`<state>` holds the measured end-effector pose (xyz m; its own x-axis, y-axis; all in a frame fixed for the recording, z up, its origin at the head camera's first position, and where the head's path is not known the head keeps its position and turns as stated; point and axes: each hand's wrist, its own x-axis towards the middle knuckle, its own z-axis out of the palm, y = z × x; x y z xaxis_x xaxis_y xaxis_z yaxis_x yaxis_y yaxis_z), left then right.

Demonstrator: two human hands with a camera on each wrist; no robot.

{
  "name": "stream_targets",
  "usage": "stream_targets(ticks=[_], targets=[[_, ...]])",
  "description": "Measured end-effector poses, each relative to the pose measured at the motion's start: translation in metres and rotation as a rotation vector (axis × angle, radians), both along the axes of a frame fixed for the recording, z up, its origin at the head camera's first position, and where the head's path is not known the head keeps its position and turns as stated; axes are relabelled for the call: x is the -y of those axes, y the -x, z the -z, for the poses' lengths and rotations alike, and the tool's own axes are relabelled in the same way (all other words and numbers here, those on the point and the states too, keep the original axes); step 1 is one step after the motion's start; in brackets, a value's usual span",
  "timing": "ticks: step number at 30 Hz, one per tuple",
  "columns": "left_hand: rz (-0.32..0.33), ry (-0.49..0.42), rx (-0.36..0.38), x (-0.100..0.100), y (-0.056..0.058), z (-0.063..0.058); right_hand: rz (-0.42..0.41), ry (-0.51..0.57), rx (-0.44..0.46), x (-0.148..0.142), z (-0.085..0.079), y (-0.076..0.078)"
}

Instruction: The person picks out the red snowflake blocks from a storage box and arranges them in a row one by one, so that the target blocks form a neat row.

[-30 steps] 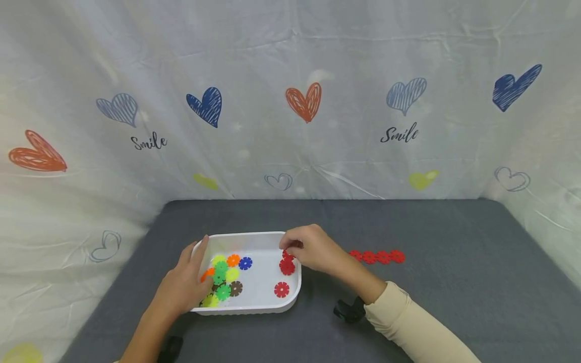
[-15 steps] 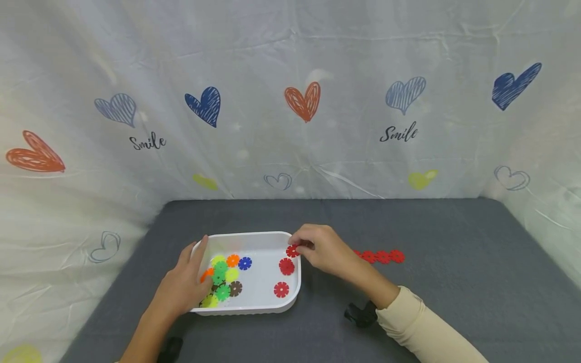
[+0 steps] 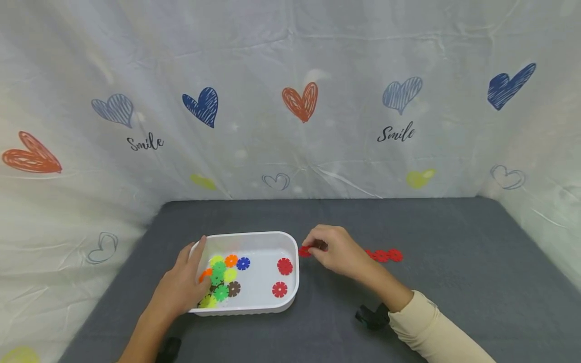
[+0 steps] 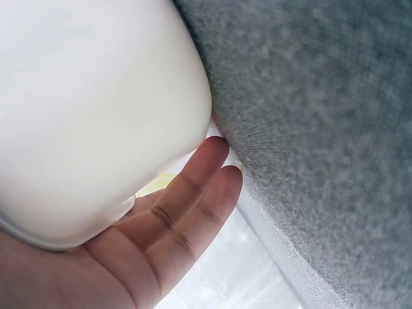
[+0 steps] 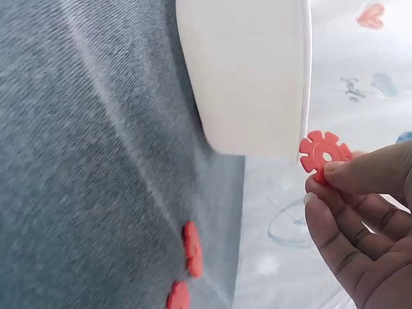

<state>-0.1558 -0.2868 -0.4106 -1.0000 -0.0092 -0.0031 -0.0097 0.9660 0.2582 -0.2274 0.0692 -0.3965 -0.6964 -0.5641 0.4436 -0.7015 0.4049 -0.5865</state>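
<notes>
My right hand [image 3: 338, 252] pinches a red notched plastic disc [image 5: 313, 154] between thumb and forefinger, just outside the right rim of a white plastic tray [image 3: 260, 241]. At the tray's left end, my left hand [image 3: 180, 286] holds the wall, thumb inside and fingers outside. In the left wrist view its fingers [image 4: 193, 193] lie along the tray's outer side; the thumb is mostly hidden there. Inside the tray, two red discs [image 3: 285, 266] lie at the right. Green, yellow, orange and brown discs crowd the left, with a blue disc [image 3: 243, 263] beside them.
A row of red discs [image 3: 382, 256] lies on the grey cloth-covered table [image 3: 445, 237], right of the tray and partly behind my right forearm. A white curtain [image 3: 345, 60] printed with hearts hangs behind the table.
My right hand has lifted a red disc from the tray's upper right corner and moved right, over the rim. My left hand has stayed on the tray.
</notes>
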Motion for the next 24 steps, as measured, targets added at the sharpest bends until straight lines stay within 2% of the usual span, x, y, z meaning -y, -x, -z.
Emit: stream_targets(ticks=[10, 24], targets=[[0.0, 0.0, -0.01, 0.001, 0.0, 0.002, 0.103, -0.003, 0.148, -0.028, 0.009, 0.003], [-0.006, 0.006, -0.002, 0.0, 0.0, 0.002, 0.227, -0.04, 0.227, -0.081, 0.023, 0.004]])
